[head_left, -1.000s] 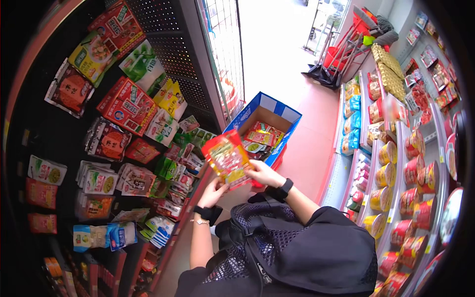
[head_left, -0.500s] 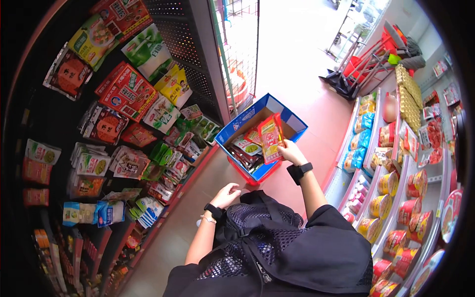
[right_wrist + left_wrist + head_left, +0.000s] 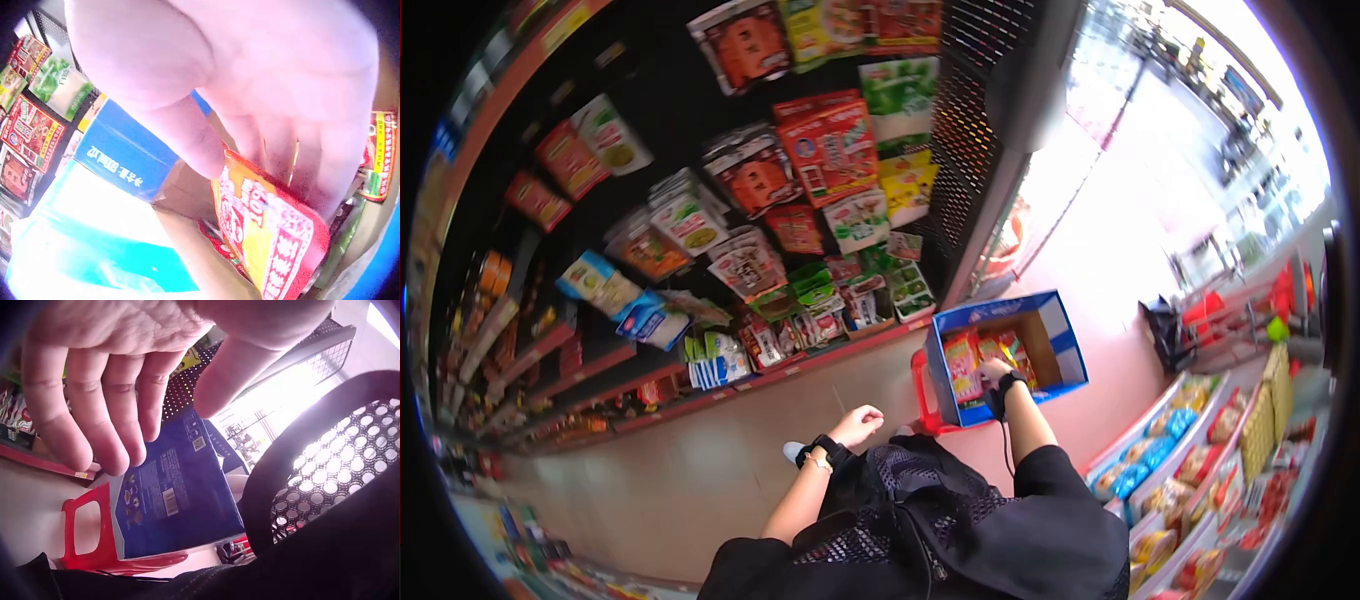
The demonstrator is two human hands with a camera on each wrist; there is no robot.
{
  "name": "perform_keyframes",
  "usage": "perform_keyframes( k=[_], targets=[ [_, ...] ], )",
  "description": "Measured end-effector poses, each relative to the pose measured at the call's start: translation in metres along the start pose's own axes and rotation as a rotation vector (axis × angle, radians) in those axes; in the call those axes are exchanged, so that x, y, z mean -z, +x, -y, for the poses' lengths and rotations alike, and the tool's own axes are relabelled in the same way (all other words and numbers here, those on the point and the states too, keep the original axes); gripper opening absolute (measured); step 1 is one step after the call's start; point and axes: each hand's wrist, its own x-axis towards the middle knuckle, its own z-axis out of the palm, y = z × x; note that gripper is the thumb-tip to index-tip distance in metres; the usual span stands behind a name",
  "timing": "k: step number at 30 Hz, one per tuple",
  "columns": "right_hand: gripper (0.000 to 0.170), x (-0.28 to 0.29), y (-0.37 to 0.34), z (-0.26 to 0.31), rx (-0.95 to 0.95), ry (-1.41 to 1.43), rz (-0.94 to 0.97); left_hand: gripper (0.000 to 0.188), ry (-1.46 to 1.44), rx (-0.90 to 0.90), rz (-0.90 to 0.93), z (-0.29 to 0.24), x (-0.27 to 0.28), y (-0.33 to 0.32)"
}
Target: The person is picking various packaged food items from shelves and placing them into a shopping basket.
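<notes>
Blue box (image 3: 990, 309) stands right of a packet-lined shelf (image 3: 840, 348), right hand (image 3: 994, 373) at its mouth, in the head view. Left wrist view: the left hand (image 3: 137, 344) hangs relaxed, apart from the box. Right wrist view: the right hand pinches a red packet (image 3: 265, 228) in the box's mouth.

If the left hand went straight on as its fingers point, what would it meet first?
Probably the blue box: the left hand points towards its side, though depth is unclear and the red frame could come first.
</notes>
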Motion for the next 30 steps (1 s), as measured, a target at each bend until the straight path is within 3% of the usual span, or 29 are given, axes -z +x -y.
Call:
perform_keyframes(
  k=[1,2,3,5,7,9,10,11,17,18,22,23,25,28,29,30],
  targets=[
    [0.021,0.004,-0.001,0.004,-0.123,0.008,0.019,0.019,-0.062,0.016,-0.034,0.001,0.001,-0.003],
    [0.024,0.016,0.020,-0.024,0.568,-0.684,0.077,0.020,-0.026,0.009,0.005,0.013,0.006,-0.001],
    [0.027,0.010,-0.024,0.031,-0.139,-0.065,-0.124,0.020,-0.052,-0.004,-0.025,0.018,0.007,-0.001],
    [0.012,0.017,-0.046,0.061,-0.207,0.086,-0.032,0.021,-0.029,0.046,-0.014,0.023,0.012,-0.003],
    [0.011,0.014,-0.075,0.090,-0.130,0.530,0.076,0.021,-0.092,-0.030,-0.026,0.035,0.016,0.000],
    [0.010,0.012,-0.060,0.092,-0.140,0.721,0.210,0.021,-0.085,-0.049,-0.032,0.029,0.020,-0.004],
    [0.010,0.003,-0.093,0.123,-0.036,0.759,0.142,0.021,-0.098,-0.064,-0.049,0.035,0.021,-0.001],
    [0.011,0.001,-0.086,0.121,0.025,0.673,0.045,0.021,-0.110,-0.069,-0.071,0.040,0.023,0.001],
    [0.017,-0.033,-0.116,0.168,0.221,0.557,-0.004,0.020,-0.107,-0.105,-0.041,0.047,0.046,0.004],
    [0.015,-0.035,-0.105,0.162,0.236,0.431,-0.029,0.020,-0.139,-0.143,-0.039,0.057,0.051,0.010],
    [0.015,-0.059,-0.093,0.158,0.460,-0.079,-0.376,0.021,-0.141,-0.117,-0.040,0.048,0.092,-0.008],
    [0.015,-0.059,-0.068,0.135,0.460,-0.214,-0.444,0.021,-0.156,-0.124,-0.034,0.046,0.103,-0.014],
    [0.015,-0.078,-0.096,0.159,0.444,-0.441,-0.637,0.021,-0.165,-0.126,-0.038,0.049,0.131,-0.022],
    [0.017,-0.108,-0.114,0.189,0.274,-0.533,-0.700,0.023,-0.119,-0.120,-0.016,0.058,0.177,-0.030],
    [0.023,-0.106,-0.094,0.185,0.247,-0.180,-0.444,0.023,-0.117,-0.119,-0.022,0.064,0.193,-0.032],
    [0.027,-0.123,-0.105,0.203,0.306,-0.025,-0.317,0.022,-0.131,-0.116,-0.054,0.064,0.209,-0.038]
  ],
)
